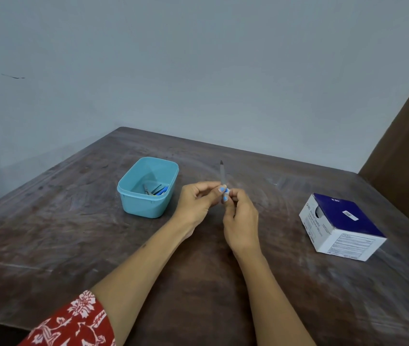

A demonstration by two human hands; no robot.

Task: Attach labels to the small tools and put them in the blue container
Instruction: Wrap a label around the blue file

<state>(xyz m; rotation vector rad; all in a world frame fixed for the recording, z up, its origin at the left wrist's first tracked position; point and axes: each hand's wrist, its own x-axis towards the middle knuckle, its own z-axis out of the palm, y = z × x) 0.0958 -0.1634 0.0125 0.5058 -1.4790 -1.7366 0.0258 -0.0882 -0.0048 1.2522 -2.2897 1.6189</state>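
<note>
Red patterned sleeve (73,323) covers the left arm. Above the scratched brown wooden desk (48,233), left hand (196,203) and right hand (241,221) together pinch a thin grey tool (222,173) with a blue label (224,193). Rounded blue plastic container (148,188) stands left, holding tools; a cardboard box (340,226) stands right.

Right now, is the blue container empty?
No. The blue container already holds several small tools at its bottom, while both hands hold another slim tool beside it.
</note>
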